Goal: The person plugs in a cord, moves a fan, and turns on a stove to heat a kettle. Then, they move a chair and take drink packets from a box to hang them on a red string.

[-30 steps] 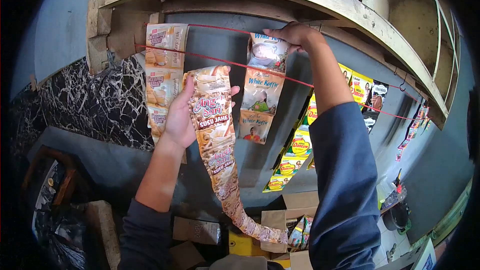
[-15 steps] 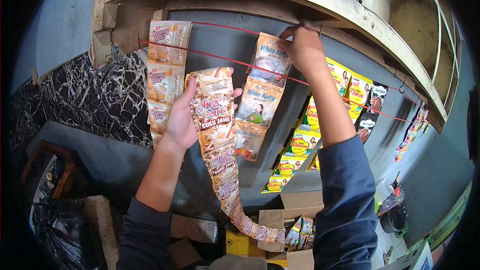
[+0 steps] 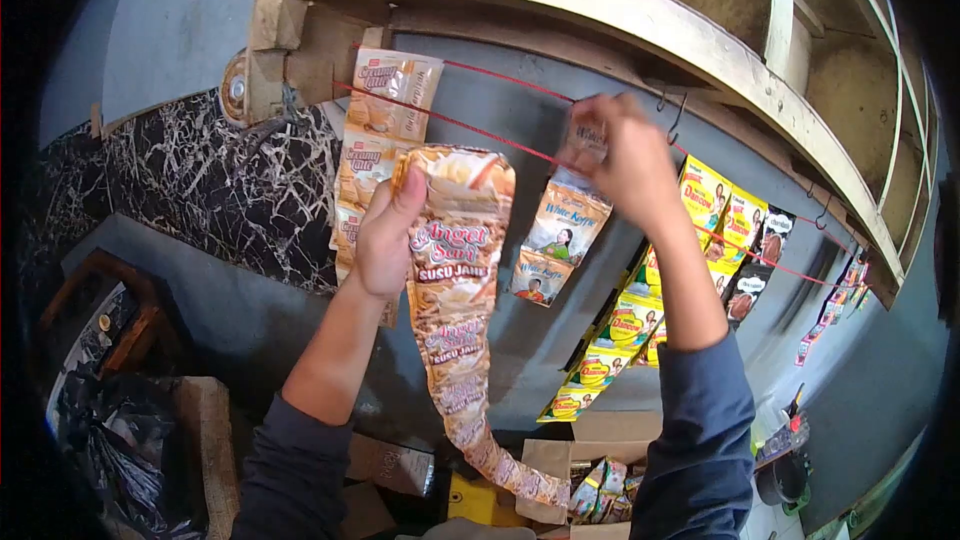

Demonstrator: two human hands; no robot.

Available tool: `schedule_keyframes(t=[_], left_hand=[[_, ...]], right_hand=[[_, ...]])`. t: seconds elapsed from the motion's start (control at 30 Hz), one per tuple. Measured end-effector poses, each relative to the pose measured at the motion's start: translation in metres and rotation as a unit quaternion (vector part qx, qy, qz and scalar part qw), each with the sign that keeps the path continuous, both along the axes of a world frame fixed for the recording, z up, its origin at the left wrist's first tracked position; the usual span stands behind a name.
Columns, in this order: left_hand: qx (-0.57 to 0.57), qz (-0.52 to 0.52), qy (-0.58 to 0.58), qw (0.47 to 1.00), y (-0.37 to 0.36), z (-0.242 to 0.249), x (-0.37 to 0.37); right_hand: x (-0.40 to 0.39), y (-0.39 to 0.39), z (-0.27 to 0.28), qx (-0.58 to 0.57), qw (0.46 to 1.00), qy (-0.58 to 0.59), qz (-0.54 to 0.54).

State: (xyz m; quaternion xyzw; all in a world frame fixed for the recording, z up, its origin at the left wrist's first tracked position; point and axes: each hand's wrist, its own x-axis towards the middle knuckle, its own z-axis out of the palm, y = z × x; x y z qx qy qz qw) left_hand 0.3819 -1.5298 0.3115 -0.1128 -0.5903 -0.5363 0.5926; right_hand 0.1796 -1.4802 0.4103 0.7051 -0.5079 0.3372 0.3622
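My left hand (image 3: 383,245) is closed on the top of a long strip of Anget Sari Susu Jahe sachets (image 3: 455,255), thumb across its front edge. The strip hangs down and curves toward an open cardboard box below. Up by the red cords, my right hand (image 3: 637,160), smeared by motion, grips the top of a White Koffie sachet strip (image 3: 568,225). That strip's top sachet is blurred and tilted, and its lower sachets hang below the front cord. A bare metal hook (image 3: 678,118) shows just above my right hand.
Creamy Latte sachets (image 3: 367,167) hang at the left behind my left hand. Yellow Dancow strips (image 3: 632,320) and dark chocolate sachets (image 3: 747,295) hang to the right. A wooden shelf (image 3: 560,0) juts out overhead. Below stands the cardboard box (image 3: 615,427) with sachets inside.
My right hand has come down from the hook, and the White Koffie strip's top has shifted with it. My left hand still holds the Anget Sari strip, now nearer the camera. The view has shifted.
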Motion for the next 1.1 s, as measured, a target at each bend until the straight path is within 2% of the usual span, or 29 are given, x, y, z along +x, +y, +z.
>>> schedule_keyframes(t=[0.03, 0.07, 0.13, 0.2, 0.27, 0.33, 0.37, 0.4, 0.43, 0.47, 0.53, 0.6, 0.63, 0.67, 0.73, 0.8, 0.87, 1.0, 1.07, 1.1], left_hand=[[-0.014, -0.034, 0.024, 0.999, 0.002, 0.001, 0.000], [-0.016, -0.031, 0.025, 0.999, 0.003, 0.001, 0.000], [-0.018, -0.055, 0.039, 0.998, 0.004, 0.001, -0.002], [-0.044, -0.080, 0.014, 0.996, 0.008, -0.002, 0.002], [-0.081, 0.005, -0.029, 0.996, 0.013, -0.009, 0.006], [-0.065, -0.001, -0.028, 0.997, 0.014, -0.022, 0.009], [-0.040, 0.028, -0.088, 0.995, 0.009, -0.033, 0.010], [-0.014, 0.055, -0.146, 0.988, 0.008, -0.040, 0.011], [0.030, 0.002, -0.159, 0.987, 0.011, -0.044, 0.005], [0.033, 0.002, -0.157, 0.987, 0.014, -0.050, -0.005], [0.217, -0.134, -0.088, 0.963, 0.011, -0.072, -0.022], [0.213, -0.147, -0.225, 0.940, -0.008, -0.105, -0.027], [0.174, -0.116, -0.217, 0.953, -0.006, -0.115, -0.033], [0.175, -0.115, -0.218, 0.953, -0.002, -0.112, -0.029], [0.168, -0.118, -0.104, 0.973, 0.012, -0.093, -0.012], [0.149, -0.092, -0.050, 0.983, 0.021, -0.067, 0.008], [0.141, -0.116, -0.019, 0.983, 0.031, -0.040, 0.027], [0.127, -0.069, -0.023, 0.989, 0.035, -0.018, 0.037], [0.086, -0.002, -0.091, 0.992, 0.036, -0.018, 0.036], [0.085, -0.001, -0.090, 0.992, 0.036, -0.018, 0.035]], right_hand=[[0.018, 0.012, -0.007, 0.118, 0.988, -0.053, 0.080], [0.035, 0.020, -0.016, 0.234, 0.954, -0.105, 0.157], [0.049, 0.000, -0.052, 0.131, 0.955, -0.118, 0.238], [0.066, 0.015, -0.053, 0.037, 0.970, -0.139, 0.194], [0.058, -0.005, -0.053, 0.028, 0.970, -0.134, 0.203], [0.055, -0.009, -0.044, 0.003, 0.970, -0.162, 0.182], [0.057, -0.011, -0.038, -0.104, 0.976, -0.145, 0.122], [0.056, -0.010, -0.027, -0.127, 0.973, -0.131, 0.139], [0.057, -0.009, -0.018, -0.162, 0.966, -0.102, 0.173], [0.059, -0.011, -0.011, -0.193, 0.956, -0.074, 0.208], [0.058, -0.025, 0.002, -0.227, 0.951, -0.031, 0.206], [0.055, -0.041, 0.013, -0.261, 0.943, 0.009, 0.204], [0.050, -0.048, 0.019, -0.217, 0.967, -0.016, 0.129], [0.044, -0.055, 0.023, -0.173, 0.983, -0.039, 0.052], [0.020, -0.082, 0.025, -0.148, 0.987, -0.054, 0.033], [0.005, -0.089, 0.026, -0.121, 0.990, -0.070, 0.021], [0.000, -0.088, 0.023, -0.132, 0.989, -0.065, 0.024], [0.012, -0.077, 0.018, -0.214, 0.973, -0.067, 0.053], [0.013, -0.070, 0.021, -0.197, 0.978, -0.053, 0.047], [0.012, -0.070, 0.022, -0.197, 0.978, -0.052, 0.048]])
